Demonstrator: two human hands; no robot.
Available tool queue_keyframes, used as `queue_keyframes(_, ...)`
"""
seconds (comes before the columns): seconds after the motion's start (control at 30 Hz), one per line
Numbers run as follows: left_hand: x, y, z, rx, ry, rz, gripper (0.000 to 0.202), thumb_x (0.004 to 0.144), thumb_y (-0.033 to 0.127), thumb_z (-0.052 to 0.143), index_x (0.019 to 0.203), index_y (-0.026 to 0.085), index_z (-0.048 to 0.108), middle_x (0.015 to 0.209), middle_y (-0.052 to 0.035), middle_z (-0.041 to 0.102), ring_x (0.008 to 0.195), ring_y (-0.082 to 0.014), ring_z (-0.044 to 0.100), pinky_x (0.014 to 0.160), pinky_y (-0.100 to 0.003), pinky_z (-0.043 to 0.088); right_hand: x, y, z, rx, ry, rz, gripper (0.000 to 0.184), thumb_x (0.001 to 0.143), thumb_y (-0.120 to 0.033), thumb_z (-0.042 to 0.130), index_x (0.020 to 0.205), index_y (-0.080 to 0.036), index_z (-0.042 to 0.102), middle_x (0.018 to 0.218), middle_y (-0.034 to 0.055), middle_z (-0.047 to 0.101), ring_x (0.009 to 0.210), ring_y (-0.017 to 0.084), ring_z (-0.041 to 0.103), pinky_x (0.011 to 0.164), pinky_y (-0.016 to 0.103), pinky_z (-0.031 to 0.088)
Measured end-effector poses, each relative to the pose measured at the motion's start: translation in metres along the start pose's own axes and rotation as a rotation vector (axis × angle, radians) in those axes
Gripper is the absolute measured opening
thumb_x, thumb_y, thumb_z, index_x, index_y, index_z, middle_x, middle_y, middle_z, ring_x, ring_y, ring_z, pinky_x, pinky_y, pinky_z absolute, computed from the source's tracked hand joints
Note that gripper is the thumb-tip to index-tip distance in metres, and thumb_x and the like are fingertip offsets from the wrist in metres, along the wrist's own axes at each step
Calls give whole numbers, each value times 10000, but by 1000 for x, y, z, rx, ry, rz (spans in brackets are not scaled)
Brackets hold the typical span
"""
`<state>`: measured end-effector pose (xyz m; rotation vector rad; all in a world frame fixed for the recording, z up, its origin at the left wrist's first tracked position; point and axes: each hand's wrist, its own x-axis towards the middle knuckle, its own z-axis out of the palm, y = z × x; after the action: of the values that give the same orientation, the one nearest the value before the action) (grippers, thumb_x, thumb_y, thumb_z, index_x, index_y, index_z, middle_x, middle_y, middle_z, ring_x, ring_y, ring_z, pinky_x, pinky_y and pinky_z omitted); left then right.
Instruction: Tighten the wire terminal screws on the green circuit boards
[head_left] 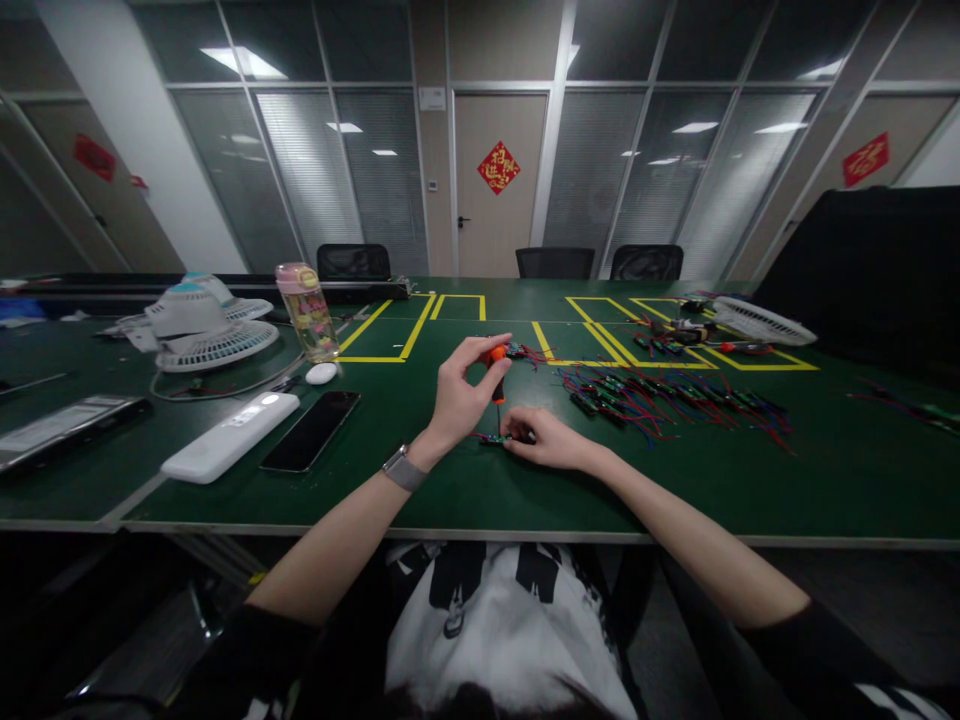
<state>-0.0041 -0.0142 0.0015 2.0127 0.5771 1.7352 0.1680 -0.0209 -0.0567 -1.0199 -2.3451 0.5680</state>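
Note:
My left hand (466, 390) is closed around the orange and black handle of a screwdriver (499, 385). The screwdriver stands upright, its thin shaft pointing down to a small green circuit board (493, 440) on the table. My right hand (546, 438) pinches the right end of that board, fingers curled beside the screwdriver tip. Whether the tip sits in a screw is too small to tell. Just beyond my left hand lies another small circuit board (517, 350) with red and blue wires.
Right of my hands spreads a pile of wired circuit boards (622, 395). To the left are a black phone (311, 432), a white power bank (231, 438), a bottle (309, 315) and white fan parts (214, 335). Yellow tape (375, 360) marks the green table (420, 505).

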Motion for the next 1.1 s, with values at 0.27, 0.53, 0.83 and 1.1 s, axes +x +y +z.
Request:
queue_keyframes(0.27,2,0,0,-86,-115,-27,342,951,273,424,1264,254,563,1189,-70,604,1034,-164,593,899,-329,475,0,-1,0,-4,-1,1,103,768,-162,579,867,-139,598,688,-12,520,602,111,468,568,223,374)
queue_keyframes(0.53,1,-1,-1,67,-30,27,268,893,271,551,1138,238,654,1067,-52,577,977,-140,558,890,-283,453,0,2,1,-19,8,-16,109,771,-171,588,874,-139,605,700,-10,524,614,110,471,582,223,379)
queue_keyframes(0.83,1,-1,0,55,-16,13,311,867,254,594,1175,247,626,1010,-44,599,924,-145,570,866,-298,463,0,0,0,-4,8,-10,108,775,-173,589,878,-143,602,691,-13,524,609,112,476,572,221,377)
queue_keyframes(1.1,1,-1,-1,-39,-77,18,343,953,236,408,1256,267,567,1213,-58,578,1100,-163,551,973,-343,427,0,0,0,-15,0,-3,110,772,-165,583,879,-145,601,695,-14,523,609,111,477,573,224,376)
